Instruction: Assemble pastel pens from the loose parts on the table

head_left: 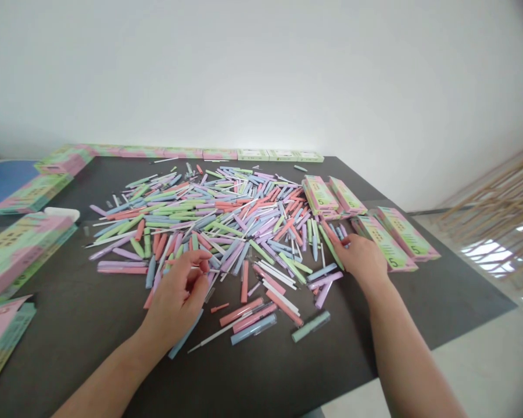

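Many pastel pens and pen parts [226,223] lie in a wide heap on a dark table [261,380]. At the heap's near left is my left hand [178,299], fingers loosely curled and a gap between thumb and forefinger; nothing shows in it. A blue pen barrel [185,335] lies beside its wrist, partly hidden. On the right, the fingertips of my right hand [364,258] close on the end of a red pen barrel [330,231]. A green barrel [331,247] lies right beside those fingers. Capped red pens [255,317] and white refills [279,273] lie between my hands.
Pink and green boxes [387,241] lie just beyond my right hand, with more boxes [326,194] behind. Other boxes line the left side [24,247] and the back edge [178,152]. A white wall [261,75] rises behind the table.
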A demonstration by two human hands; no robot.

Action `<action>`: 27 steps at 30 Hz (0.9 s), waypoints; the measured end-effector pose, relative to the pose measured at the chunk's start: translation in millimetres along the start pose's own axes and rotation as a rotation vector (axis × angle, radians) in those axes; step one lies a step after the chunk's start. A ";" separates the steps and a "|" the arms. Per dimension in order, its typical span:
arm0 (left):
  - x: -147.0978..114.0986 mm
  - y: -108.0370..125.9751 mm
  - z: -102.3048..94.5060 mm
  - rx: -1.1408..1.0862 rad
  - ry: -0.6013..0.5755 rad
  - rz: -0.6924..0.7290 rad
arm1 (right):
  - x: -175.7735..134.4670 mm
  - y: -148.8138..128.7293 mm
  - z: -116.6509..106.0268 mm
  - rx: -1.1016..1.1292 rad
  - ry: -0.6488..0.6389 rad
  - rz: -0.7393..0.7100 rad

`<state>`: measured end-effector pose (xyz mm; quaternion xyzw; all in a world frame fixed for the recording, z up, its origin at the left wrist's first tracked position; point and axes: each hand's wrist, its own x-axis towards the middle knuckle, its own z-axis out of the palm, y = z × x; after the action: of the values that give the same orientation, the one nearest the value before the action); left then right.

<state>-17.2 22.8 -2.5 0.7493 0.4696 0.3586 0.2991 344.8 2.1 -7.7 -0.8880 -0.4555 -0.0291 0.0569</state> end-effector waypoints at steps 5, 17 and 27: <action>0.0 0.7 -0.8 0.039 -0.007 0.009 | -1.2 -2.7 -3.4 0.060 0.024 -0.030; 0.6 -2.2 -0.9 0.119 -0.006 0.047 | -12.9 -31.0 0.5 0.094 -0.118 -0.207; -1.0 -4.7 -1.7 0.159 0.005 0.121 | -10.9 -29.1 -1.2 0.377 -0.147 -0.183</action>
<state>-21.3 23.8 -5.5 0.7967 0.4512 0.3395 0.2156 314.8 10.0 -5.4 -0.8163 -0.5344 0.1166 0.1856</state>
